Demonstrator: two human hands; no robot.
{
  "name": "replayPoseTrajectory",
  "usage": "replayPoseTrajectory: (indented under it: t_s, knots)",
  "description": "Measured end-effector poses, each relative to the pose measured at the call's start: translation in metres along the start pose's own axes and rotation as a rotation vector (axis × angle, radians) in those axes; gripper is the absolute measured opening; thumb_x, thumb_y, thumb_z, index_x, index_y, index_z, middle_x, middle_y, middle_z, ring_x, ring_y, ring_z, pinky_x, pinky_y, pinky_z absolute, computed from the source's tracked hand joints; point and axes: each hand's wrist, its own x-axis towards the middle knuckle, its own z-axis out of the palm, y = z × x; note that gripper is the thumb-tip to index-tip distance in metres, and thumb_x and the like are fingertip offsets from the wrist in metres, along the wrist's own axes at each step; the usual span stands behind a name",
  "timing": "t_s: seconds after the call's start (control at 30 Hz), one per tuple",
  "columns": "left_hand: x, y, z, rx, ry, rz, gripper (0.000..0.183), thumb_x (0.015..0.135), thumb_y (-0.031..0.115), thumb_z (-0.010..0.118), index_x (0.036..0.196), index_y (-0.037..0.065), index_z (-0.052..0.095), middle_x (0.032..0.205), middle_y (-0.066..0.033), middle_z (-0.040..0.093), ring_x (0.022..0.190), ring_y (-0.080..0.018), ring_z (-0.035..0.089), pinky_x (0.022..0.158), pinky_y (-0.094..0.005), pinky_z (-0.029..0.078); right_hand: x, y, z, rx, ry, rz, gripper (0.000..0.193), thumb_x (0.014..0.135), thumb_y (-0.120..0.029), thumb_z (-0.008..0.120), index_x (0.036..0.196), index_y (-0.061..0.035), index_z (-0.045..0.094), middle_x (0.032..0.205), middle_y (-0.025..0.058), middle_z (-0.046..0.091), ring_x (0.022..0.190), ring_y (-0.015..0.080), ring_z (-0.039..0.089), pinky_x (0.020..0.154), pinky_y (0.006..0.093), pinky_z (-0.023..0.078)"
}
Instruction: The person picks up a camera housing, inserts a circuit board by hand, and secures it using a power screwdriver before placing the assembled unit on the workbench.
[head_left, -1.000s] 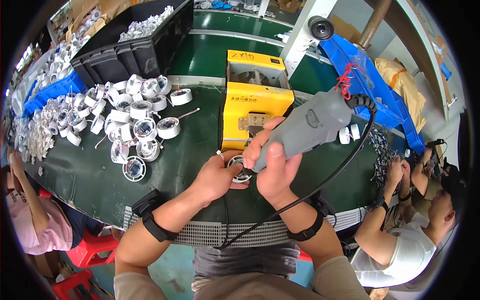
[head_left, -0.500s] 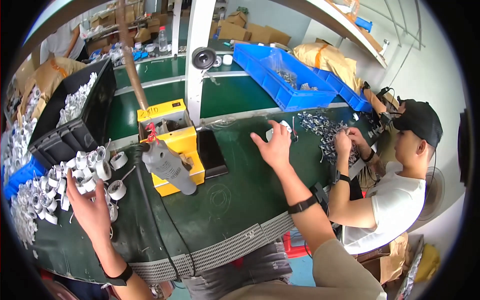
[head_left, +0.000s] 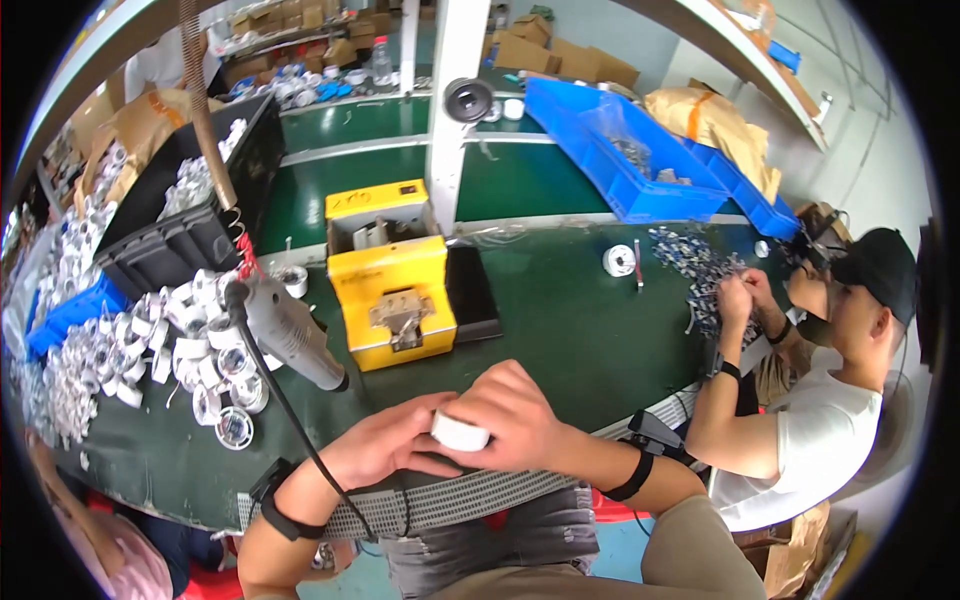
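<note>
White ring part (head_left: 459, 432) pinched between both hands, left hand (head_left: 385, 452), right hand (head_left: 518, 415)

green workbench (head_left: 590, 330) | white post (head_left: 455, 110) | pale wall (head_left: 850, 110) | cardboard boxes (head_left: 560, 55) behind

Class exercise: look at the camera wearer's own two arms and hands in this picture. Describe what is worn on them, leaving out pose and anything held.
Both forearms are bare, with no sleeves and no gloves. The left hand has a black band with a small black box at the wrist. The right hand has a narrower black strap at its wrist. No rings or markings can be made out.
</note>
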Motion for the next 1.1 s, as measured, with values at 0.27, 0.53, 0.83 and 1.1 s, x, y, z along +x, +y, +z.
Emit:
replayPoseTrajectory:
  t_s: [0.27,0.53,0.83,1.1]
  knots:
    - [-0.009,0.001,-0.021,0.152,0.058,0.129,0.072,0.089,0.050,0.058,0.133,-0.004,0.042,0.119,-0.0113,0.058,0.114,-0.0186,0.056,0.099,-0.0343,0.045,0.027,0.032,0.000,0.609,-0.272,0.141,0.061,0.071,-0.042,0.079,0.114,-0.0038,0.060,0.099,0.0090,0.061,0.089,0.0270,0.059,0.081,0.0367,0.046]
    - [-0.004,0.006,-0.017,0.163,0.104,0.103,0.085,0.076,0.061,0.066,0.128,-0.003,0.045,0.109,-0.0152,0.060,0.100,-0.0280,0.063,0.082,-0.0433,0.056,0.013,0.040,0.001,0.659,-0.384,0.351,0.016,0.079,-0.002,0.070,0.093,-0.0019,0.065,0.088,0.0093,0.065,0.081,0.0203,0.063,0.070,0.0289,0.048]
    - [0.001,0.002,-0.020,0.020,0.304,0.173,0.063,0.096,0.055,0.034,0.125,0.001,0.050,0.102,-0.0090,0.062,0.088,-0.0190,0.064,0.067,-0.0304,0.055,0.007,0.037,0.004,0.692,-0.261,0.301,0.009,0.076,-0.004,0.072,0.080,-0.0021,0.063,0.084,0.0084,0.059,0.075,0.0196,0.058,0.065,0.0300,0.046]
    - [0.009,-0.003,-0.016,0.108,0.401,0.106,0.058,0.098,0.052,0.035,0.123,0.001,0.051,0.097,-0.0070,0.063,0.082,-0.0131,0.062,0.062,-0.0267,0.053,0.005,0.017,0.022,0.384,-0.314,0.314,0.012,0.072,-0.009,0.072,0.073,-0.0043,0.061,0.078,0.0065,0.055,0.071,0.0225,0.058,0.061,0.0334,0.047]
